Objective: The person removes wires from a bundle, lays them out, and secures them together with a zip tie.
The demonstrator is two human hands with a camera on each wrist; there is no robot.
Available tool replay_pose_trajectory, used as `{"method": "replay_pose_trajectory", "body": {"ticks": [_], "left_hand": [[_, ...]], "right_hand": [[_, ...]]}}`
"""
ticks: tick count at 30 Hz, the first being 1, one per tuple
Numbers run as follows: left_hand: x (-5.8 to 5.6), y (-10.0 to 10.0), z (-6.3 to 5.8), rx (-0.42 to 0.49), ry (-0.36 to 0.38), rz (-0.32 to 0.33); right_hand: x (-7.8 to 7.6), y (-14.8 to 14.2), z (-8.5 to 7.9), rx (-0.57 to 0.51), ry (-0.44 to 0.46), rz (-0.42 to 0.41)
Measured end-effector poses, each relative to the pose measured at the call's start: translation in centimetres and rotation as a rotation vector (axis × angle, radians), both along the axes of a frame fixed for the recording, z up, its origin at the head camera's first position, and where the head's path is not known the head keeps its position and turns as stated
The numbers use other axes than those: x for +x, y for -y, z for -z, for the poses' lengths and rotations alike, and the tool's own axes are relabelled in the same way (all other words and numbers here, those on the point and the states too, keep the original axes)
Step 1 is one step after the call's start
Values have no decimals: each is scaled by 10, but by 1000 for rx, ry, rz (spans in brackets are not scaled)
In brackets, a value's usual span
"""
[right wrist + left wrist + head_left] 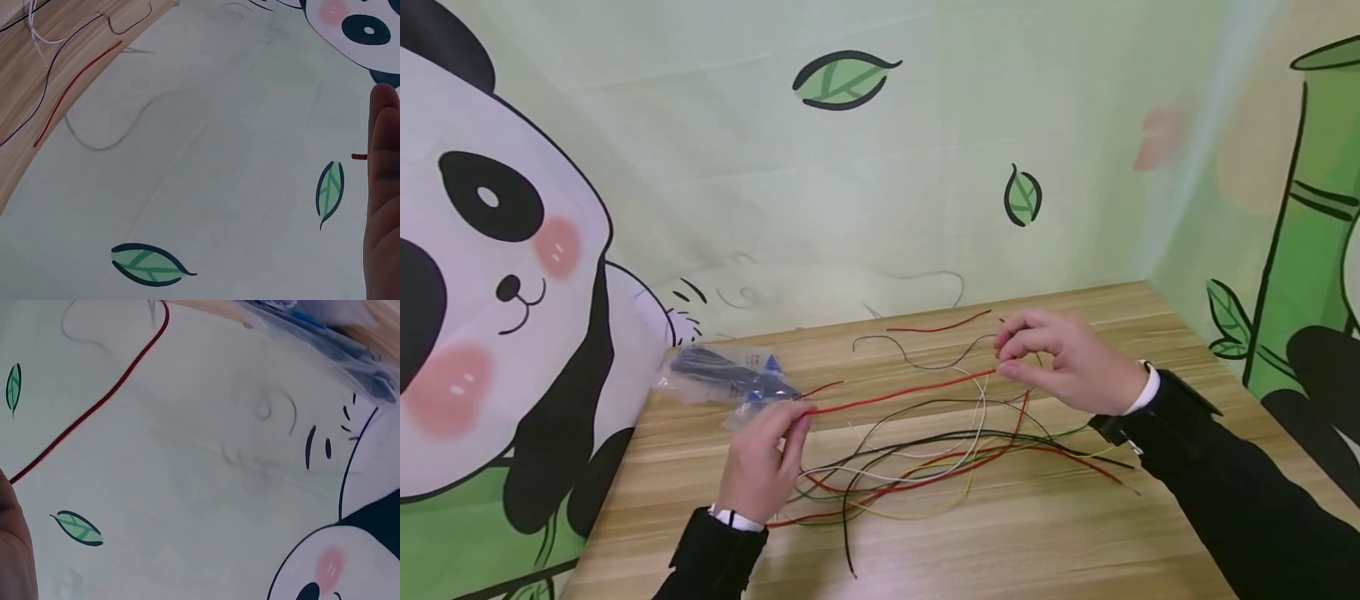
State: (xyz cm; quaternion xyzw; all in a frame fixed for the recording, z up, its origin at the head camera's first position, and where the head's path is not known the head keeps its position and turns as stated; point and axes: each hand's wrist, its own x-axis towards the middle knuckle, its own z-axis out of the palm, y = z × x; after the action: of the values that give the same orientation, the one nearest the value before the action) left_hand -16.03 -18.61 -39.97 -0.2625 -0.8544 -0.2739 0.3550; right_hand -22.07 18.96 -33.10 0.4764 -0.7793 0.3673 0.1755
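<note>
A red wire (902, 392) is stretched between the two hands above the table. My left hand (763, 462) pinches its left end between thumb and fingers. At the right end, thumb and fingertips of my right hand (1060, 360) pinch it. In the left wrist view the red wire (94, 414) runs up from the edge of the left hand (14, 544) and bends at the top. Only a short stub of red wire (359, 157) shows beside the right hand (386, 194) in the right wrist view. Below the hands lies a loose tangle of wires (925, 479), black, red, white and yellow.
A clear plastic bag (722, 375) with dark and blue contents lies at the back left. Behind the hands are a short red wire (938, 328) and a thin dark wire (917, 364). A printed panda backdrop (722, 167) rises behind the wooden table (1000, 558).
</note>
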Motion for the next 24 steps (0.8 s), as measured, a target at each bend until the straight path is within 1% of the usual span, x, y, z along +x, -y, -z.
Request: {"method": "replay_pose_trajectory", "body": {"ticks": [3,5,8,11,14,16,20,24], "left_hand": [[3,4,-2,-25,3,10],[5,4,-2,-39,-2,25],[10,-2,-3,-62,-17,79],[16,-9,-4,-76,-32,159],[21,-15,-6,-90,-55,226],[24,-18,-7,-94,-68,250],[27,-19,-7,-100,-77,251],[28,-16,-4,-132,-72,226]], "right_hand": [[-1,-4,5,35,-57,76],[-3,-6,10,64,-112,155],[-6,-5,18,111,-204,287],[-11,-4,27,152,-271,405],[-17,-4,36,205,-270,508],[-21,-5,42,232,-244,563],[-27,-10,52,241,-188,639],[-30,-14,58,239,-158,675]]}}
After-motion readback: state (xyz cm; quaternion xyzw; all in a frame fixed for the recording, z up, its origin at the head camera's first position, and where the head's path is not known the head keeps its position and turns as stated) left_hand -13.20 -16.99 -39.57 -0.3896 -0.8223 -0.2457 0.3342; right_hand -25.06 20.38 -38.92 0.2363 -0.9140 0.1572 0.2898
